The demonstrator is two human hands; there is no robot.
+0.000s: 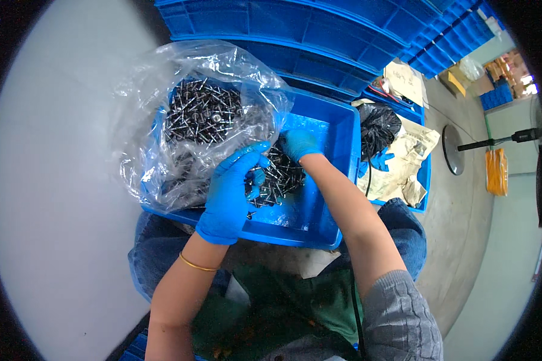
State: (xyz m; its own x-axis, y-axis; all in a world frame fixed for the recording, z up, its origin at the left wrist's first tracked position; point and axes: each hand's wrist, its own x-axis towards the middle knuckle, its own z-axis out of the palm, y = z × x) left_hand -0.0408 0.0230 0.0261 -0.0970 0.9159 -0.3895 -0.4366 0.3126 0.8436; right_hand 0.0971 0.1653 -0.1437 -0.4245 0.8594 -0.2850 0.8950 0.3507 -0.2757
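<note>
A blue plastic tray (319, 207) rests across my lap. Loose in its middle lies a pile of small dark metal rivet-like pins (286, 174) with shiny shanks. A clear plastic bag (141, 129), spread wide at the tray's left side, holds many more of the pins. My left hand (227, 189), in a blue glove, hovers at the pile's left edge beside the bag. Its fingers are curled but apart from the thumb, and I see nothing held. My right hand (300, 144), gloved too, reaches to the far edge of the pile. Its fingertips are hidden there.
Stacked blue crates (271, 24) rise just beyond the tray. To the right, another blue bin (426, 174) holds a black plastic bag (377, 126), brown paper (406, 156) and a blue glove (380, 159). A pale wall (60, 180) stands close on the left.
</note>
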